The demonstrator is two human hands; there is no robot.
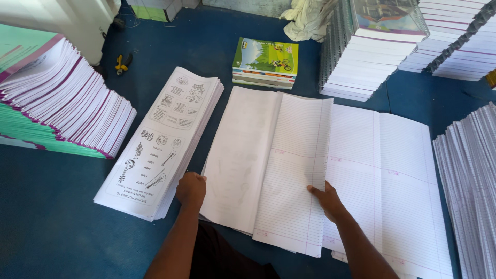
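My right hand (325,199) grips the right edge of a folded bundle of ruled sheets (294,170), which lies partly over a wide stack of unfolded ruled paper (398,175). To its left lies a plain white sheet pile (240,155) tucked under the ruled bundle. My left hand (191,188) rests fist-like on the lower edge of that plain pile, beside a stack of printed sheets with line drawings of musical instruments (163,139).
All lies on a blue floor (57,227). Fanned booklet stacks with purple and green edges (57,98) stand at left. Colourful-covered notebooks (266,62), tall spiral-bound stacks (372,46), a white cloth (310,18), yellow pliers (122,63), more paper at right (470,191).
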